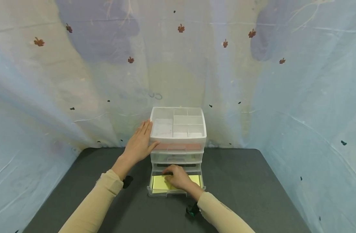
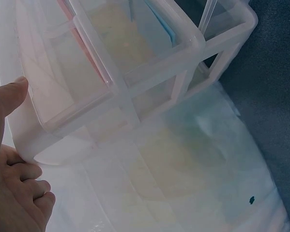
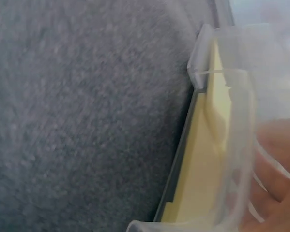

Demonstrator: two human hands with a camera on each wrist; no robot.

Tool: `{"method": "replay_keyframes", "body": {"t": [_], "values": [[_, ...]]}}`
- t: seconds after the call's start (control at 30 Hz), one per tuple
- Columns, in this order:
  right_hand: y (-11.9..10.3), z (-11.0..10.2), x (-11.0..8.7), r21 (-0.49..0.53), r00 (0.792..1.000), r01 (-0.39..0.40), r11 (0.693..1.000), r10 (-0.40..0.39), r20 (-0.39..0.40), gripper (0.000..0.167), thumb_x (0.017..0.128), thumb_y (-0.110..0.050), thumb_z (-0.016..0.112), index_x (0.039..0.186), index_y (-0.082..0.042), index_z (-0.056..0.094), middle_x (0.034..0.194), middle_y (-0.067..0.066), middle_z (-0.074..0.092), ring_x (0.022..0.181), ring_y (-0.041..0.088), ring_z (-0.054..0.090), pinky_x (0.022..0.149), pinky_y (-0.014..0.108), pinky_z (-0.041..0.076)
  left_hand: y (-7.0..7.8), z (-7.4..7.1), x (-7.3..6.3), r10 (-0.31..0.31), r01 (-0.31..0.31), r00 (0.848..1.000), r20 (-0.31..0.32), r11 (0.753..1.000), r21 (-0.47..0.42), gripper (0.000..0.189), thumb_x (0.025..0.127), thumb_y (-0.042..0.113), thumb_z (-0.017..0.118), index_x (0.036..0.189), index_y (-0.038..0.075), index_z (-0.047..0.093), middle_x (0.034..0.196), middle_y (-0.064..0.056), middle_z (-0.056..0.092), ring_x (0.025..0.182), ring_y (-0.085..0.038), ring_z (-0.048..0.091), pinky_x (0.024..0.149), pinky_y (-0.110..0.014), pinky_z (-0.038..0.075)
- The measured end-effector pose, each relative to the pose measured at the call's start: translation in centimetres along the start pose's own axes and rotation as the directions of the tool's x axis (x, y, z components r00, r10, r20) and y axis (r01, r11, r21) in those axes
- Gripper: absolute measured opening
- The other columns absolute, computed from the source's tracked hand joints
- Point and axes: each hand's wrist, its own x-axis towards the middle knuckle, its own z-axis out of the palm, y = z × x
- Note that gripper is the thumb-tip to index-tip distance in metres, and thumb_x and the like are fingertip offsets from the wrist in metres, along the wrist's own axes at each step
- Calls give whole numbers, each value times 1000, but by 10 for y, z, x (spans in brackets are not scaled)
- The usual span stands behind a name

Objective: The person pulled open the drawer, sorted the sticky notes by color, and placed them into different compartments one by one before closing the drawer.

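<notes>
A white and clear plastic drawer unit (image 1: 178,139) stands on the dark table with its lowest drawer (image 1: 150,191) pulled out. Yellow paper pads (image 1: 160,183) lie in that drawer. My left hand (image 1: 139,142) rests against the unit's upper left side, fingers straight along it and thumb on the front corner. In the left wrist view the thumb (image 2: 14,96) touches the white frame. My right hand (image 1: 179,177) reaches down into the open drawer with curled fingers over the yellow pads; I cannot tell whether the fingertips hold one. In the right wrist view the clear drawer front partly covers the fingers (image 3: 275,169).
The unit's top is a tray (image 1: 188,119) divided into compartments. Two drawers above the open one are closed, the upper showing pinkish contents (image 1: 179,146). The dark table (image 1: 233,181) extends on both sides, and a patterned cloth (image 1: 178,74) hangs behind.
</notes>
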Motion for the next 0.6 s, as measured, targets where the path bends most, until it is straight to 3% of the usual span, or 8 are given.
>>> {"method": "replay_keyframes", "body": {"t": [0.23, 0.4, 0.6], "values": [[-6, -8, -14, 131, 991, 57, 990, -40, -128, 28, 102, -11, 68, 129, -5, 71, 130, 11, 70, 118, 30, 68, 96, 41, 59, 1, -1, -1, -6, 6, 1000, 1, 1000, -16, 94, 104, 48, 62, 165, -4, 12, 172, -24, 9, 158, -42, 12, 126, -57, 21], [-9, -14, -27, 241, 973, 108, 965, -52, -226, 27, 104, -13, 66, 130, -10, 72, 129, 11, 71, 114, 29, 70, 93, 39, 60, 1, -1, 0, -10, 10, 1000, 1, 1000, 0, 95, 104, 48, 62, 165, -4, 11, 172, -24, 8, 158, -41, 13, 126, -56, 22], [-14, -19, -46, 365, 956, 101, 926, 12, -294, 27, 105, -18, 65, 131, -13, 71, 126, 6, 73, 112, 23, 70, 94, 35, 58, 2, -2, 0, -18, 18, 1000, 9, 1000, -5, 95, 104, 48, 61, 165, -4, 11, 172, -24, 8, 159, -41, 12, 127, -55, 19]]}}
